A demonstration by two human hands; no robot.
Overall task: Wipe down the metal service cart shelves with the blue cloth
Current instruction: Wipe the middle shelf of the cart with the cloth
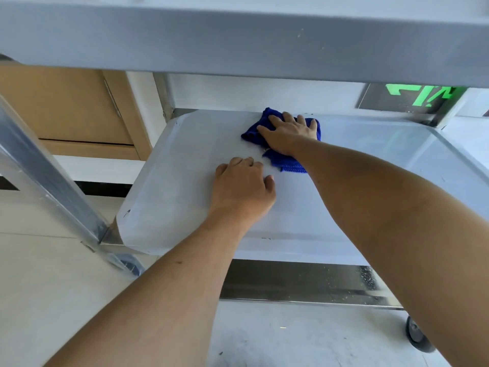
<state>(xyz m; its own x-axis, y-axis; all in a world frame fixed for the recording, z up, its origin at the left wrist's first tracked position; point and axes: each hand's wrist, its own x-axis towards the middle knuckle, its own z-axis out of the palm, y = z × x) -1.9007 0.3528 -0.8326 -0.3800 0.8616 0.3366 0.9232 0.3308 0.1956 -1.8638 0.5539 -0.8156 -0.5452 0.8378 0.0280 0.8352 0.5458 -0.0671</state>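
Observation:
The metal cart's middle shelf [172, 181] fills the centre of the view, under the edge of the top shelf [238, 41]. A crumpled blue cloth [287, 165] lies near the shelf's far edge. My right hand [288, 133] lies flat on the cloth with fingers spread, pressing it onto the shelf. My left hand [243, 186] rests on the bare shelf just in front of the cloth, fingers curled under, holding nothing.
A slanted cart post [47, 176] rises at the left. The lowest shelf rail [304, 284] shows below, with a black caster wheel [418, 335] at the right. A wooden cabinet [66, 107] and a green-lit sign [412, 99] stand behind. Pale floor lies all around.

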